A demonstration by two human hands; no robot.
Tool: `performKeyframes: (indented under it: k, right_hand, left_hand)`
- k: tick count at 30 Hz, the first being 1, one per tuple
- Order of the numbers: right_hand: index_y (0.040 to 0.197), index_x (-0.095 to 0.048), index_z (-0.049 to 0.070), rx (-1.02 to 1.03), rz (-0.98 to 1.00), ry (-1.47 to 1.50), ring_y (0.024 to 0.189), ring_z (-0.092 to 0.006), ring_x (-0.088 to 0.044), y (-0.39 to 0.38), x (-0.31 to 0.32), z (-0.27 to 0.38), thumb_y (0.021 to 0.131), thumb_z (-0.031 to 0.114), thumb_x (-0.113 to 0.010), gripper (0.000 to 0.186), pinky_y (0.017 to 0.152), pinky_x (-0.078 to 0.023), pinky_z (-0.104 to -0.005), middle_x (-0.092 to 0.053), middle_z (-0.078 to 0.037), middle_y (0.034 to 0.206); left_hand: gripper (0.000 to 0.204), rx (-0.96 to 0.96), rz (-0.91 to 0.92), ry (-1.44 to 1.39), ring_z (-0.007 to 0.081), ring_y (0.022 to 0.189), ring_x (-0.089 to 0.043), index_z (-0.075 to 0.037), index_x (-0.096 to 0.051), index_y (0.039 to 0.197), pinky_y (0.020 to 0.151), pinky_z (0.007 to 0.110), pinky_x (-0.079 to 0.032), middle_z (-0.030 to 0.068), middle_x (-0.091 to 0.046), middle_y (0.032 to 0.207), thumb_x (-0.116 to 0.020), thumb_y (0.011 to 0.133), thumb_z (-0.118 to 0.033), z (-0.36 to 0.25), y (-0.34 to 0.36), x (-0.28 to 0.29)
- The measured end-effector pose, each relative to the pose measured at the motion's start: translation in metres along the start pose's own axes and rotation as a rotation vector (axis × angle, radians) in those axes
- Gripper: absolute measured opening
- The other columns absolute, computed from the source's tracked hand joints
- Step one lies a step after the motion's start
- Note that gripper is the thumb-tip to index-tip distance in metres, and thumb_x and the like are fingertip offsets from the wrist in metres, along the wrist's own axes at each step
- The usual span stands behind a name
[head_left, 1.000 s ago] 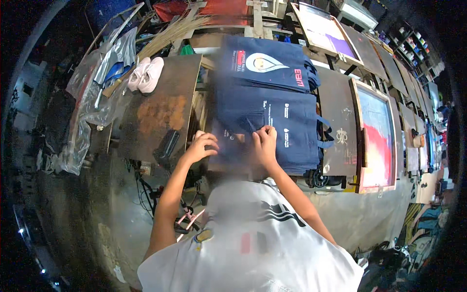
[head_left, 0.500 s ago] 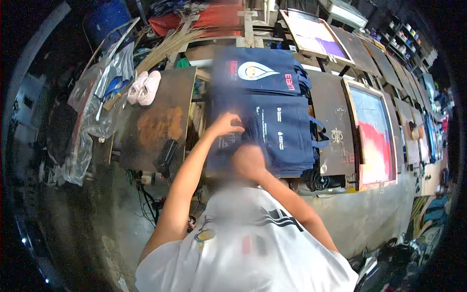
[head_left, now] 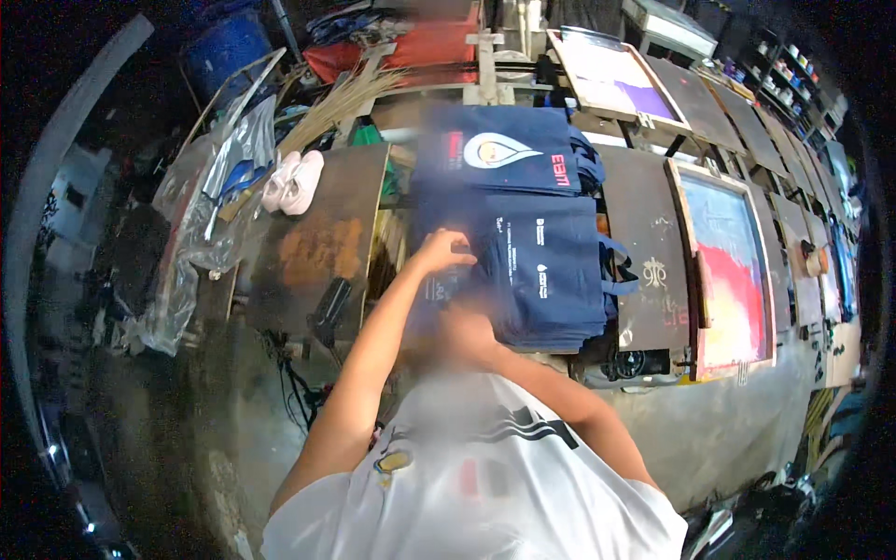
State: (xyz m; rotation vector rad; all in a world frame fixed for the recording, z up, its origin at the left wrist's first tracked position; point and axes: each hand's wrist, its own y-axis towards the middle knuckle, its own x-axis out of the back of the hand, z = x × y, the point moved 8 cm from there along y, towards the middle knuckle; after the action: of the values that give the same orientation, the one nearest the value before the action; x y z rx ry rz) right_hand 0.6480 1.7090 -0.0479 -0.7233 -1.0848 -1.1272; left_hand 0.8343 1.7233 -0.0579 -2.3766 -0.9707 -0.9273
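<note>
On top of the stack of navy tote bags (head_left: 546, 271), the left hand (head_left: 443, 252) curls loosely on the uppermost bag's left edge. A careless tug could likely skew the pile toward the brown platen (head_left: 322, 247). Blur hides the right hand, so its grip is unknowable.

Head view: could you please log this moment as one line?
left hand: on navy bag stack | right hand: hidden | printing screen: beside stack

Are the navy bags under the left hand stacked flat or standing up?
Flat: the navy bags lie in a layered pile, printed faces up, left hand resting on top.
</note>
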Motion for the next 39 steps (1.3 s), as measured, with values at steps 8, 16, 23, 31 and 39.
performKeyframes:
  k: [8, 16, 23, 31, 39]
  right_hand:
    - [0.086, -0.059, 0.010, -0.113, -0.496, -0.128, 0.089, -0.0280, -0.054, 0.000, 0.089, -0.047, 0.085, 0.021, -0.064, 0.012, 0.070, -0.043, -0.0409, -0.055, -0.010, 0.090]
    - [0.083, -0.061, 0.001, -0.202, -0.519, 0.320, 0.082, -0.0392, -0.054, 0.004, 0.063, -0.086, 0.094, 0.017, -0.059, 0.019, 0.072, -0.045, -0.0493, -0.055, -0.018, 0.085]
    - [0.082, -0.061, 0.003, -0.183, -0.504, 0.337, 0.082, -0.0372, -0.054, 0.005, 0.067, -0.082, 0.095, 0.018, -0.058, 0.021, 0.071, -0.045, -0.0479, -0.055, -0.016, 0.083]
    - [0.082, -0.063, 0.003, -0.175, -0.520, 0.317, 0.084, -0.0384, -0.057, 0.004, 0.065, -0.082, 0.094, 0.017, -0.060, 0.019, 0.072, -0.046, -0.0488, -0.058, -0.018, 0.085]
    - [0.089, -0.063, 0.006, 0.126, -0.605, 0.196, 0.082, -0.0346, -0.055, -0.015, 0.108, -0.029, 0.085, 0.018, -0.067, 0.013, 0.071, -0.044, -0.0449, -0.056, -0.014, 0.086]
  left_hand:
    - [0.039, -0.062, -0.142, 0.209, 0.0320, 0.110, -0.060, -0.011, -0.071, 0.103, 0.093, 0.045, -0.048, 0.0132, -0.069, 0.110, -0.081, 0.079, -0.041, -0.033, -0.031, 0.029]
    - [0.028, 0.294, -0.772, -0.101, 0.0304, 0.084, -0.066, -0.002, -0.070, 0.094, 0.076, 0.041, -0.051, 0.0141, -0.068, 0.088, -0.079, 0.082, -0.026, 0.057, -0.177, 0.003]
    - [0.026, 0.440, -0.832, -0.013, 0.0282, 0.082, -0.066, -0.003, -0.068, 0.094, 0.073, 0.038, -0.053, 0.0115, -0.071, 0.084, -0.083, 0.073, -0.012, 0.049, -0.210, -0.015]
    - [0.022, 0.448, -0.810, 0.064, 0.0256, 0.078, -0.065, -0.006, -0.067, 0.100, 0.068, 0.038, -0.051, 0.0065, -0.070, 0.076, -0.074, 0.079, -0.006, 0.038, -0.190, 0.002]
    - [0.035, 0.356, -0.514, -0.854, 0.0216, 0.072, -0.066, -0.002, -0.052, 0.123, 0.062, 0.038, -0.060, 0.0104, -0.062, 0.093, -0.060, 0.089, -0.001, 0.026, -0.067, 0.000]
